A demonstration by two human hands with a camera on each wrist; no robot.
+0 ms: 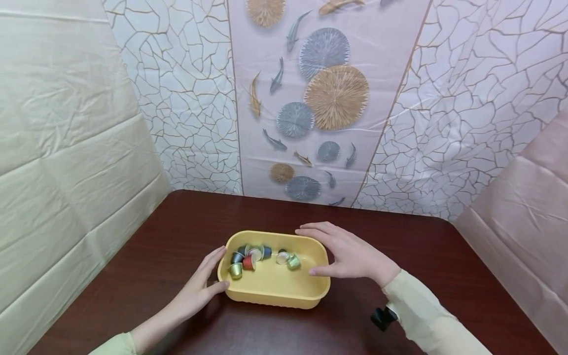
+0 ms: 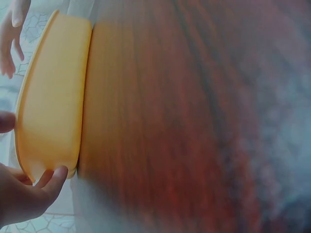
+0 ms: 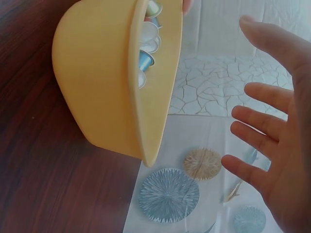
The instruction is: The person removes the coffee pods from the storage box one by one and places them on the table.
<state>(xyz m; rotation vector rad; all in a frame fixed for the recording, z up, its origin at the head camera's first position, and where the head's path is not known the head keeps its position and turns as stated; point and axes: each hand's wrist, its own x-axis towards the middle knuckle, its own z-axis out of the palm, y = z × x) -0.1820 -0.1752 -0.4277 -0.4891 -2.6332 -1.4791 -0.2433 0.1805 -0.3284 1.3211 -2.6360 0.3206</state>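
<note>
A yellow plastic tub (image 1: 275,299) stands on the dark table. Coffee capsules lie inside: at the left end are a gold-green capsule (image 1: 236,270), a red capsule (image 1: 249,263) and several dark blue ones, and nearer the middle is a light green capsule (image 1: 294,262) among silvery ones. My left hand (image 1: 199,288) rests at the tub's left end, thumb by the front corner and fingers along the outside wall. Over the right end hovers my right hand (image 1: 343,251), fingers spread and holding nothing; the right wrist view shows this hand (image 3: 286,131) apart from the rim.
The reddish-brown table (image 1: 195,217) extends around the tub. Patterned cloth (image 1: 297,148) hangs behind its far edge, and pale cloth walls (image 1: 80,148) stand at both sides. A small black object (image 1: 383,318) shows beside the right sleeve.
</note>
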